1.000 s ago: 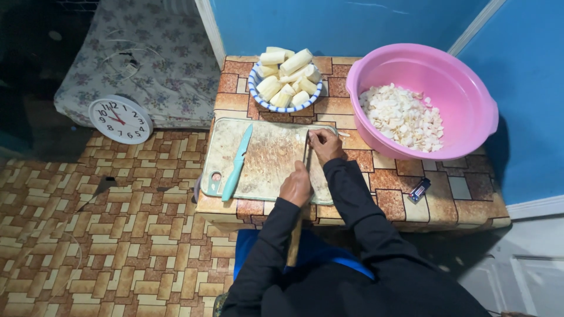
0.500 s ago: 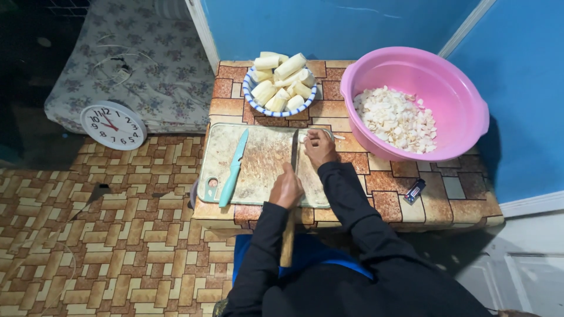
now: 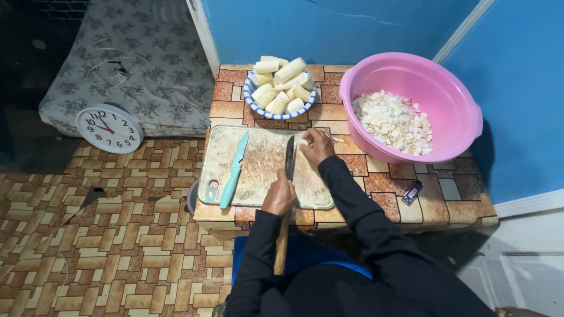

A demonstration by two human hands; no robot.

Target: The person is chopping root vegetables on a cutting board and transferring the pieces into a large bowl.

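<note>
My left hand [image 3: 279, 197] grips a long knife [image 3: 289, 159] with a wooden handle, its dark blade lying on the worn cutting board [image 3: 264, 170]. My right hand [image 3: 316, 147] rests at the board's far right corner, fingers down on a small pale piece [image 3: 337, 139] that is mostly hidden under them. The blade lies just left of that hand. A teal knife [image 3: 234, 170] lies loose on the left of the board. Behind the board stands a blue-rimmed bowl [image 3: 281, 88] heaped with peeled pale root chunks.
A big pink basin [image 3: 458, 111] of white chopped pieces stands at the right of the tiled table [image 3: 411, 176]. A small dark lighter [image 3: 412, 192] lies near the front right edge. On the floor at left lean a round wall clock [image 3: 109, 128] and a floral mattress [image 3: 135, 64].
My left hand and the long knife have shifted a little left and toward me, away from my right hand. The right hand stays at the board's corner.
</note>
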